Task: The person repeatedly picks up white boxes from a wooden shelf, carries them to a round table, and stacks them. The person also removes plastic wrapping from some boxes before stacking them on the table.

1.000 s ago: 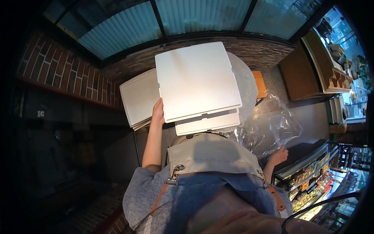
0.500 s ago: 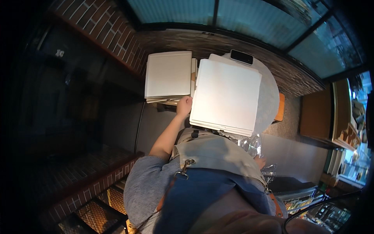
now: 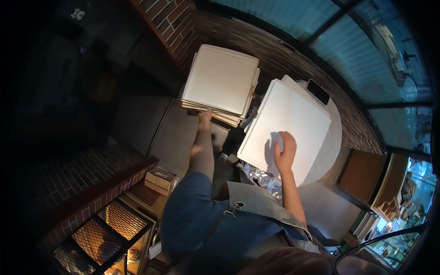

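Observation:
Two stacks of flat white square panels with rounded corners, perhaps lids or boxes, stand in front of me. My left hand is at the near edge of the left stack, touching it; its fingers are mostly hidden and blurred. Over the right stack is my right hand, with thumb and fingers apart and nothing in them. It casts a shadow on the top panel; whether it touches is hard to tell. The right stack rests on a pale round table. Crumpled clear plastic lies at its near side.
A black phone-like slab lies on the round table's far edge. Brick walls and windows close off the far side. A brown cabinet stands at right. At lower left are a small cardboard box and a mesh-fronted shelf.
My view has turned, so the stacks appear tilted. My right hand has risen from beside the clear plastic to above the right stack. My left hand has moved left along the left stack's near edge.

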Tool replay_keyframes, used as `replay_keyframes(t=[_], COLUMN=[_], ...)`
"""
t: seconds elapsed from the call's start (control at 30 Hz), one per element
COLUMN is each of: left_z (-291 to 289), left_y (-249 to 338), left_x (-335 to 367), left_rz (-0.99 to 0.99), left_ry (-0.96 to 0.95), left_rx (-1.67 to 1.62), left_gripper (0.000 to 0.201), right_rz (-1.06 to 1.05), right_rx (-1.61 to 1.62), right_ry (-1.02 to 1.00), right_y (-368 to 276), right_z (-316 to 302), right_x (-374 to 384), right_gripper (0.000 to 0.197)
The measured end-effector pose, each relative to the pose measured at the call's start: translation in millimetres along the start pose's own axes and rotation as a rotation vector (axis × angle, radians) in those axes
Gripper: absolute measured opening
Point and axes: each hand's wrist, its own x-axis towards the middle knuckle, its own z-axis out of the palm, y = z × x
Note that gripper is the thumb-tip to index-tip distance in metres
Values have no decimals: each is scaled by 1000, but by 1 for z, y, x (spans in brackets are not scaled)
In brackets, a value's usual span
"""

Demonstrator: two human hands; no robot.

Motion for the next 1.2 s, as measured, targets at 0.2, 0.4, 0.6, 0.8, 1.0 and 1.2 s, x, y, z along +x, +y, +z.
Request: replay_keyframes(t=[0.2, 0.4, 0.6, 0.8, 1.0, 1.2], left_z=[2, -2, -40, -80, -144, -155], left_y=[8, -4, 14, 37, 75, 107], left_x=[15, 47, -5, -107, -241, -295], left_rz=[-146, -37, -161, 263, 853, 1100], left_ry=[-94, -338, -491, -442, -57, 0], left_rx=[-280, -579, -784, -1043, -690, -802], left_gripper=[33, 19, 22, 46, 29, 23], right_rz=[-195, -276, -263, -383, -566, -554], right_rx=[97, 137, 107, -59, 223, 368], right_ry=[-280, -386, -446, -360, -354, -112], right_y=[-56, -74, -81, -116, -121, -149], right_z=[51, 75, 96, 117, 106, 60], right_x=[4, 14, 36, 68, 78, 74], right_gripper=[21, 19, 25, 41, 13, 7])
